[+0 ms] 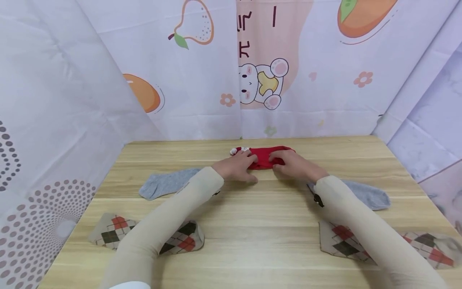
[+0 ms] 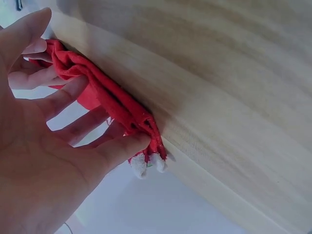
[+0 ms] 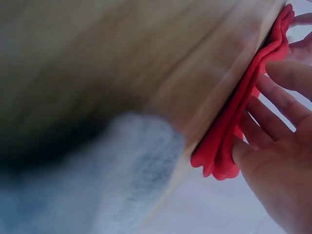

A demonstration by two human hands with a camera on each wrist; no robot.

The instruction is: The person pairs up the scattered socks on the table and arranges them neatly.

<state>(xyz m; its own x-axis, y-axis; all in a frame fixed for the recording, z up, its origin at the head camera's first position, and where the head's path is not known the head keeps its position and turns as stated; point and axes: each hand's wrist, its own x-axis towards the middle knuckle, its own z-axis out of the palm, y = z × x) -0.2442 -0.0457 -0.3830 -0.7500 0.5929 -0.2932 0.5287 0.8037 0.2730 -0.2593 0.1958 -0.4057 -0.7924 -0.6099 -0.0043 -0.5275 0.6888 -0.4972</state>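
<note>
A pair of red socks (image 1: pixel 264 156), one laid over the other, lies at the back edge of the wooden table. White fluffy bits (image 2: pixel 147 165) show at its left end. My left hand (image 1: pixel 237 165) rests on that end, its fingers spread over the red cloth (image 2: pixel 105 92) and the little finger near the white bits. Toward the other end, my right hand (image 1: pixel 294 163) touches the cloth with loosely bent fingers. In the right wrist view the red layers (image 3: pixel 229 131) lie along the fingertips, beside the right hand (image 3: pixel 282 151). Neither hand curls round the socks.
On the left lie a grey sock (image 1: pixel 162 184) and an argyle sock (image 1: pixel 185 239), partly under my left sleeve. Another grey sock (image 1: pixel 369 195) and argyle sock (image 1: pixel 343 243) lie on the right, partly covered by my right sleeve. A printed curtain (image 1: pixel 202 80) hangs behind the table (image 1: pixel 260 241).
</note>
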